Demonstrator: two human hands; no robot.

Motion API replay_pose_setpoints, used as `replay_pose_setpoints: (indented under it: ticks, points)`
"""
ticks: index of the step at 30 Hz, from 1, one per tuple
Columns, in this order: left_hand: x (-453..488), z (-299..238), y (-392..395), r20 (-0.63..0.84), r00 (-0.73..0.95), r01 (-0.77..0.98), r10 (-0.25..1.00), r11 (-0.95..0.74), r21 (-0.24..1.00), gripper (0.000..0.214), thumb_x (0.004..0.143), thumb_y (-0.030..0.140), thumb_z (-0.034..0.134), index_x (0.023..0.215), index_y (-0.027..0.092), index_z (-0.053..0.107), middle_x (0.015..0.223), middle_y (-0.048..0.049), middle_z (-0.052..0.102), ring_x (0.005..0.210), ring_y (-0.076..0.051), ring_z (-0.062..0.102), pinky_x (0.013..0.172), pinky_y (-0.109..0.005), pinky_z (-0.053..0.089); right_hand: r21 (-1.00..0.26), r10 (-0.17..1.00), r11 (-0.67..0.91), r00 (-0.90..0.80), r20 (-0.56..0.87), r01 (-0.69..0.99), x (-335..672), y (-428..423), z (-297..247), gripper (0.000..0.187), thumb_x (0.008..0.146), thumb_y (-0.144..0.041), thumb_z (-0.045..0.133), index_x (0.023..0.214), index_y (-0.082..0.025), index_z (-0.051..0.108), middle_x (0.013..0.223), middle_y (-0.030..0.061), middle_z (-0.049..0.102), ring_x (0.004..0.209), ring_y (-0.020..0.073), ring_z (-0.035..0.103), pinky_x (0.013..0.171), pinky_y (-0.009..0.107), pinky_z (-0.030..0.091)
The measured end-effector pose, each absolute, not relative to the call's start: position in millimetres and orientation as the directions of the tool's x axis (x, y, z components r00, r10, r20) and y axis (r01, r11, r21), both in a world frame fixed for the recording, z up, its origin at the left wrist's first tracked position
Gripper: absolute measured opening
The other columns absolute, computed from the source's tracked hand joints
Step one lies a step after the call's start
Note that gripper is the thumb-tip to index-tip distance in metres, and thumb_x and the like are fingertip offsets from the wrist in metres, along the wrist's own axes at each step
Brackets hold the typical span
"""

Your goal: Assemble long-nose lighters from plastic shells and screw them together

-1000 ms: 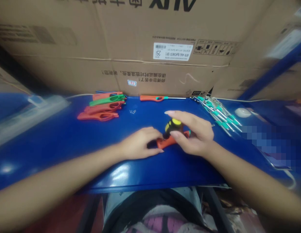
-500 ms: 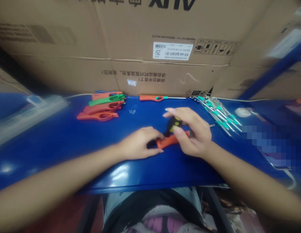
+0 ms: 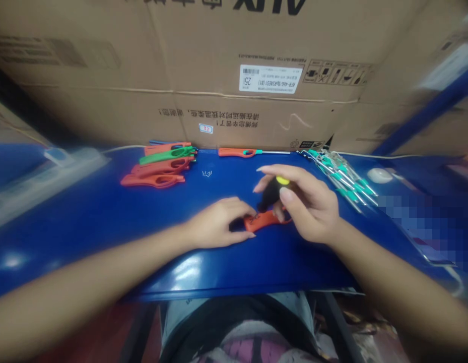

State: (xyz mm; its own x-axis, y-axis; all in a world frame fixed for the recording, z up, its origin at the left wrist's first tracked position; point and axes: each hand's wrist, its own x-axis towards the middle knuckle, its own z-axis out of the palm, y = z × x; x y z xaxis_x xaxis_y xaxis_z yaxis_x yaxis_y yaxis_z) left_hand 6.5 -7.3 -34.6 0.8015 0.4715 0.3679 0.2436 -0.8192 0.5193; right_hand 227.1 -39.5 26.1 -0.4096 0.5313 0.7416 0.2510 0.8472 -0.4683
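Observation:
An orange long-reach lighter [image 3: 261, 220] lies on the blue table in front of me, dark marks near its left end. My left hand [image 3: 218, 222] grips that end between thumb and fingers. Above the lighter, my right hand [image 3: 309, 201] is closed round a short black-and-yellow screwdriver [image 3: 272, 194], tilted with its lower end near the lighter's body. My right fingers cover part of the lighter's right side, and the screwdriver's tip cannot be made out. Behind the hands rests another orange lighter [image 3: 236, 152] with a metal tube and a teal collar.
Orange and green lighter bodies [image 3: 152, 180] are piled at the back left. Several metal tubes with teal parts [image 3: 343, 176] lie at the back right, near a white rounded object [image 3: 380, 175]. Small wire pieces [image 3: 207, 174] lie mid-table. A large cardboard box [image 3: 203, 60] walls the back.
My right hand has shifted slightly right and turned the screwdriver handle, so its yellow part now shows on top. My left hand stays on the lighter's end.

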Motion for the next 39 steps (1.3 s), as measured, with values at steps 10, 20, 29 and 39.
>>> replay_pose_setpoints:
  ticks: [10, 20, 29, 39]
  points:
    - [6.4, -34.5, -7.5, 0.367, 0.801, 0.247, 0.473, -0.819, 0.518, 0.029, 0.089, 0.036, 0.073, 0.109, 0.017, 0.064, 0.101, -0.0059, 0.071, 0.095, -0.021, 0.064, 0.088, -0.034, 0.049, -0.425, 0.497, 0.868, -0.447, 0.744, 0.258, 228.1, -35.9, 23.4, 0.039, 0.104, -0.026, 0.043, 0.141, -0.02, 0.053, 0.113, 0.0108, 0.07, 0.08, 0.0173, 0.067, 0.071, 0.034, 0.058]
    - [5.9, -33.8, -6.7, 0.354, 0.811, 0.238, 0.466, -0.815, 0.528, 0.031, 0.09, 0.038, 0.072, 0.112, 0.018, 0.064, 0.107, -0.0074, 0.072, 0.099, -0.022, 0.066, 0.091, -0.036, 0.05, -0.262, 0.378, 0.904, -0.344, 0.859, 0.339, 233.6, -29.1, 19.5, 0.032, 0.097, -0.028, 0.06, 0.128, -0.023, 0.067, 0.1, 0.0069, 0.076, 0.072, 0.0168, 0.069, 0.065, 0.031, 0.058]
    - [5.5, -32.4, -6.6, 0.335, 0.815, 0.254, 0.473, -0.811, 0.528, 0.031, 0.09, 0.037, 0.071, 0.113, 0.019, 0.064, 0.11, -0.0071, 0.072, 0.101, -0.022, 0.066, 0.093, -0.036, 0.049, -0.092, 0.282, 0.879, -0.354, 0.892, 0.468, 236.0, -29.7, 22.2, 0.025, 0.09, -0.023, 0.07, 0.115, -0.022, 0.071, 0.075, 0.002, 0.07, 0.056, 0.0135, 0.06, 0.053, 0.027, 0.05]
    - [5.9, -31.5, -6.9, 0.337, 0.812, 0.256, 0.477, -0.809, 0.53, 0.031, 0.089, 0.038, 0.072, 0.111, 0.018, 0.065, 0.105, -0.0063, 0.073, 0.097, -0.021, 0.065, 0.09, -0.035, 0.049, -0.41, 0.526, 0.836, -0.32, 0.788, 0.366, 230.0, -31.1, 16.8, 0.036, 0.097, -0.027, 0.059, 0.133, -0.023, 0.062, 0.096, 0.0059, 0.074, 0.066, 0.0153, 0.069, 0.058, 0.029, 0.058]
